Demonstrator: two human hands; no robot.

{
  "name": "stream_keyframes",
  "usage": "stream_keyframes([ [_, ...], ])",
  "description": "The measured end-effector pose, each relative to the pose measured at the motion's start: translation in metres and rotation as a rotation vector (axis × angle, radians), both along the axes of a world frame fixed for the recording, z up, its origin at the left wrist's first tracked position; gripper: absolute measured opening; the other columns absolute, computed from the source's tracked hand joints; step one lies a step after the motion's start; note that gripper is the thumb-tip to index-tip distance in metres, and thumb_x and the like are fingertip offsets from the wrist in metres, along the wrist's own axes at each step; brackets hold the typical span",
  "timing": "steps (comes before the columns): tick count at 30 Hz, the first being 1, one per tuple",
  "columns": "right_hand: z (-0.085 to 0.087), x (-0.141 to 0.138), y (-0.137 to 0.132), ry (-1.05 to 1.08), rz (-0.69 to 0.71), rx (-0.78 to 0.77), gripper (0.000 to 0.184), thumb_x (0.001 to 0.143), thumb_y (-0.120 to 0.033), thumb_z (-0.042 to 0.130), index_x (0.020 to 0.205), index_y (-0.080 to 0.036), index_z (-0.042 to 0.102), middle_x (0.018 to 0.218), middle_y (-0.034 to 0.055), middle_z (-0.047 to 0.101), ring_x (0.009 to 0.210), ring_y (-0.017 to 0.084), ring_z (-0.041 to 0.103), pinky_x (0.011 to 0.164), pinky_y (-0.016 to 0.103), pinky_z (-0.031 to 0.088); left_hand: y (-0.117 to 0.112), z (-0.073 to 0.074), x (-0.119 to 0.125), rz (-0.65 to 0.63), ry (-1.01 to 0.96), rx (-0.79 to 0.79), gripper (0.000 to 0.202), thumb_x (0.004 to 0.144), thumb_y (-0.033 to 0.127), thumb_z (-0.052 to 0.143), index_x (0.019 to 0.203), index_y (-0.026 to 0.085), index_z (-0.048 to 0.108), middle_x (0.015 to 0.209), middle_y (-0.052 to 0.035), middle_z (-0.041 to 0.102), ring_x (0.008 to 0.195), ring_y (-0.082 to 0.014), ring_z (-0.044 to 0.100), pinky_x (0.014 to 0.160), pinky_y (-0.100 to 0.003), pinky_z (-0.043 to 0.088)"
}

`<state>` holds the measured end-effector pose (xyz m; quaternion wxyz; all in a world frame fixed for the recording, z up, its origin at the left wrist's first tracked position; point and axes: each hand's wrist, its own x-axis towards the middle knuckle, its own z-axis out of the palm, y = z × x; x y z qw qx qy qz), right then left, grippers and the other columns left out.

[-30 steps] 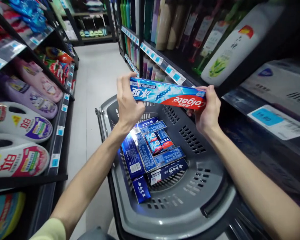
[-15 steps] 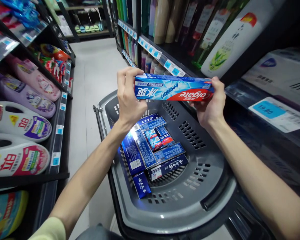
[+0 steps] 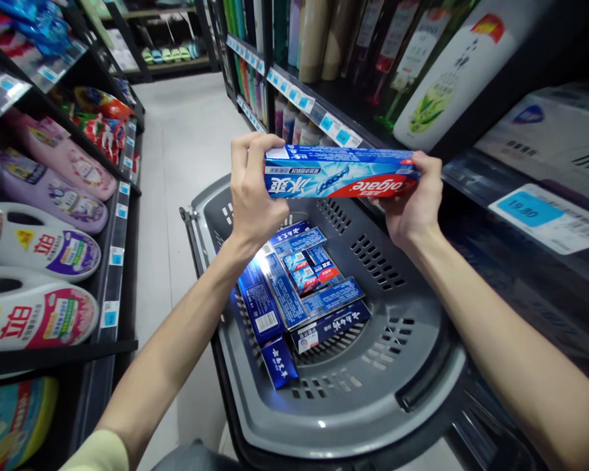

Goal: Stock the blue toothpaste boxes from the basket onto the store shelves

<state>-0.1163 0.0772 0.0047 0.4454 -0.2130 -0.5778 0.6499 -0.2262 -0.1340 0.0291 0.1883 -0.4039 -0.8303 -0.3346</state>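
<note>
We hold the Colgate box point(image 3: 343, 180) roughly level above the grey basket point(image 3: 319, 432), a hand to each end; our left hand point(image 3: 255, 190) is closed round its left end, fingers over the top edge and thumb low at the front; our right hand point(image 3: 417, 203) grips the other end, thumb at the upper corner and fingers beneath; on so long and slim a box, this double grip presumably keeps it steady and leaves most of the front panel uncovered, though its lettering faces us upside down.

Below, blue cartons point(image 3: 285, 297) lie close together round a cluster of red-and-blue box faces point(image 3: 302, 279); the long ones seem to fence in the middle; whether those faces are small boxes or ends of taller ones, we cannot tell; along the aisle, price labels point(image 3: 341, 131) face outward on the shelf edges, likely for easy reading.
</note>
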Motion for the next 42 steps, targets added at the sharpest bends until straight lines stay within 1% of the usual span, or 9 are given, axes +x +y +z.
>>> stream_keyframes([
  [8,-0.002,-0.001,0.0,-0.008,-0.008,0.013,0.033,0.075,-0.057,0.054,0.084,-0.025,0.048,0.072,-0.0005,0.053,0.064,0.017,0.059,0.054,0.031,0.046,0.001,-0.002,-0.003,-0.026,0.002,0.036,0.062,0.081,0.022,0.054,0.141,0.026,0.037,0.144,-0.0136,0.045,0.138,-0.0335,0.034,0.109,-0.055,0.038],
  [15,-0.003,0.003,0.001,-0.151,-0.069,0.103,0.044,0.078,-0.074,0.047,0.09,-0.033,0.055,0.092,0.0098,0.07,0.085,0.032,0.066,0.06,0.045,0.048,0.0,0.0,-0.002,-0.047,0.052,-0.053,0.064,0.083,0.03,0.059,0.143,0.026,0.037,0.147,-0.0109,0.042,0.141,-0.0343,0.027,0.108,-0.057,0.035],
  [20,-0.006,0.002,0.006,0.021,-0.194,0.27,0.055,0.081,-0.079,0.043,0.106,-0.033,0.059,0.097,0.0086,0.068,0.093,0.032,0.068,0.063,0.047,0.055,0.003,-0.002,-0.003,-0.127,0.058,-0.116,0.051,0.084,0.03,0.06,0.133,0.022,0.048,0.133,-0.0078,0.055,0.127,-0.0306,0.042,0.104,-0.055,0.036],
  [23,-0.006,0.003,0.003,0.139,-0.089,0.399,0.061,0.078,-0.078,0.055,0.124,-0.038,0.053,0.117,0.0062,0.066,0.116,0.035,0.061,0.079,0.054,0.058,0.009,-0.012,-0.004,-0.209,0.049,-0.181,0.053,0.08,0.03,0.064,0.131,0.021,0.051,0.124,-0.009,0.06,0.117,-0.0305,0.053,0.101,-0.053,0.039],
  [26,-0.005,0.007,-0.011,0.205,0.041,0.429,0.06,0.078,-0.067,0.067,0.129,-0.042,0.049,0.13,0.0008,0.061,0.128,0.035,0.054,0.101,0.06,0.051,0.015,-0.021,-0.002,-0.299,-0.029,-0.18,0.064,0.074,0.031,0.07,0.134,0.021,0.049,0.124,-0.0112,0.06,0.112,-0.0336,0.057,0.095,-0.051,0.045],
  [31,-0.003,0.01,-0.037,0.116,0.278,0.493,0.075,0.075,-0.059,0.076,0.139,-0.044,0.04,0.134,-0.0002,0.061,0.122,0.031,0.06,0.103,0.055,0.052,0.017,-0.022,0.005,-0.476,-0.298,0.155,0.066,0.066,0.036,0.081,0.126,0.024,0.055,0.117,-0.0096,0.064,0.11,-0.0343,0.06,0.096,-0.049,0.048],
  [36,-0.01,0.009,-0.052,-0.086,0.534,0.595,0.095,0.066,-0.047,0.087,0.146,-0.042,0.035,0.146,0.0025,0.052,0.127,0.033,0.057,0.103,0.057,0.053,0.017,-0.012,0.008,-0.418,-0.677,0.614,0.056,0.067,0.051,0.084,0.11,0.023,0.061,0.106,-0.009,0.069,0.105,-0.0302,0.064,0.095,-0.046,0.051],
  [39,-0.017,0.009,-0.056,-0.267,0.65,0.61,0.084,0.065,-0.042,0.089,0.139,-0.034,0.05,0.128,0.0053,0.065,0.115,0.034,0.064,0.1,0.058,0.054,0.02,-0.006,0.006,-0.435,-0.896,0.853,0.047,0.075,0.058,0.077,0.101,0.022,0.062,0.104,-0.0081,0.069,0.105,-0.0284,0.065,0.094,-0.045,0.052],
  [42,-0.017,0.007,-0.052,-0.3,0.573,0.461,0.064,0.065,-0.041,0.089,0.121,-0.027,0.063,0.109,0.0055,0.07,0.096,0.028,0.07,0.084,0.048,0.061,0.021,-0.003,-0.001,-0.447,-1.116,1.037,0.042,0.083,0.06,0.068,0.101,0.023,0.063,0.105,-0.0072,0.069,0.115,-0.0294,0.063,0.097,-0.046,0.051],
])
